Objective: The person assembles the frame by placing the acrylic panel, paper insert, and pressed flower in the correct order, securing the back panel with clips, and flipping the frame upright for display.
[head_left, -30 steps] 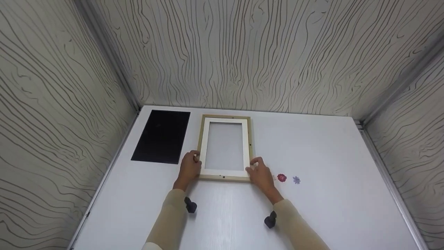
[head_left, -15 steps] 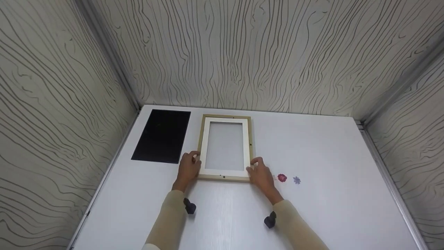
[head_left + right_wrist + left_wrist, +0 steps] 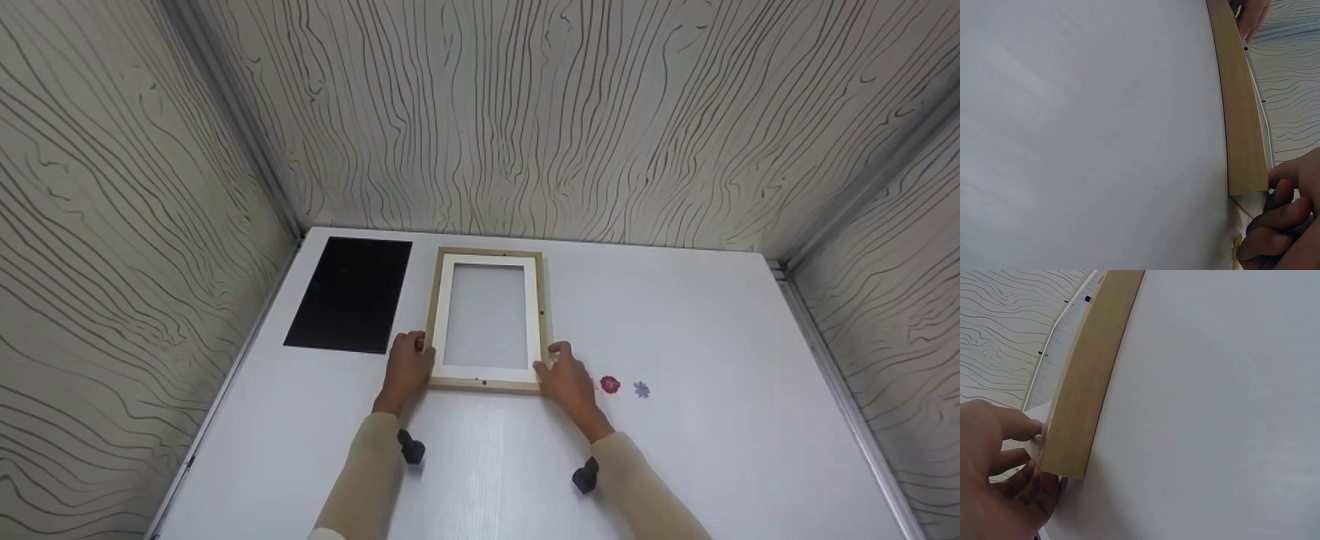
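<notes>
A light wooden picture frame [image 3: 480,385] lies flat on the white table, with a white mat [image 3: 439,315] inside its border and a pale pane-like area [image 3: 486,315] at the centre. My left hand [image 3: 407,373] grips the near left corner, its thumb on top and fingers curled at the side. At the near right corner, my right hand [image 3: 568,381] holds the frame in the same way. The left wrist view shows the thumb of the left hand [image 3: 982,461] against the frame's upper edge. In the right wrist view, curled fingers [image 3: 1283,216] lie beside the frame's end.
A black rectangular panel [image 3: 349,294] lies to the left of the frame. Right of my right hand are a red flower [image 3: 610,384] and a purple flower [image 3: 641,389], both small and flat. Something small and yellow [image 3: 1236,252] shows by the right fingers. Patterned walls [image 3: 495,120] enclose the table.
The frame and both hands stay almost in place. The right fingertips have shifted very slightly at the frame's side.
</notes>
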Tool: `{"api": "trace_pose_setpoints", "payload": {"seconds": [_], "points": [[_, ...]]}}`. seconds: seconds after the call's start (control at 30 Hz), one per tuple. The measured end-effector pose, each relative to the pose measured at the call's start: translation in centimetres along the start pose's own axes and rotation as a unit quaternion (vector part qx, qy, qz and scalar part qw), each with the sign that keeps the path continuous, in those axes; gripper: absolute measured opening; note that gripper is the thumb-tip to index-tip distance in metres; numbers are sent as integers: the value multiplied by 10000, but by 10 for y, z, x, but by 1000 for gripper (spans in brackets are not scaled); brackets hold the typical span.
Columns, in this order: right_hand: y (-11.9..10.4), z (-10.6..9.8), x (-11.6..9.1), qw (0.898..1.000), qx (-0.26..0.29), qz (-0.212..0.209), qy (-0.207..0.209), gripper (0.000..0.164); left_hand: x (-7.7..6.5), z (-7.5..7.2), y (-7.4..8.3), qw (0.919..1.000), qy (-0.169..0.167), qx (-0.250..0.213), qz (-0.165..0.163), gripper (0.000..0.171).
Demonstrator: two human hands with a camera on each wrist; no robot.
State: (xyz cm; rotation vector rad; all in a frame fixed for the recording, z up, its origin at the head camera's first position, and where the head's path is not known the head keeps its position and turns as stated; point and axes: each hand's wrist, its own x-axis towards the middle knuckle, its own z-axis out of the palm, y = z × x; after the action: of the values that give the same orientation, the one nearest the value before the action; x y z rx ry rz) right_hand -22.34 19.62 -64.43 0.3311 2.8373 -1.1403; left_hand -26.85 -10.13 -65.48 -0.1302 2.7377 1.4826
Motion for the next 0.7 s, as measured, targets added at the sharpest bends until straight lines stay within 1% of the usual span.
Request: {"api": "trace_pose_setpoints", "payload": {"seconds": [0.13, 0.27, 0.4, 0.7], "points": [[1, -4, -1, 10000, -89, -40, 22, 47, 0, 2, 0, 9999, -51, 55, 81, 41], [3, -8, -1, 9999, -138, -23, 70, 48, 0, 5, 1, 9999, -113, -21, 115, 40], [8, -12, -2, 10000, -84, 19, 34, 49, 0, 10, 5, 9997, -106, -113, 175, 38], [19, -25, -5, 10000, 2, -34, 85, 50, -3, 20, 16, 9993, -201, -131, 284, 39]]}}
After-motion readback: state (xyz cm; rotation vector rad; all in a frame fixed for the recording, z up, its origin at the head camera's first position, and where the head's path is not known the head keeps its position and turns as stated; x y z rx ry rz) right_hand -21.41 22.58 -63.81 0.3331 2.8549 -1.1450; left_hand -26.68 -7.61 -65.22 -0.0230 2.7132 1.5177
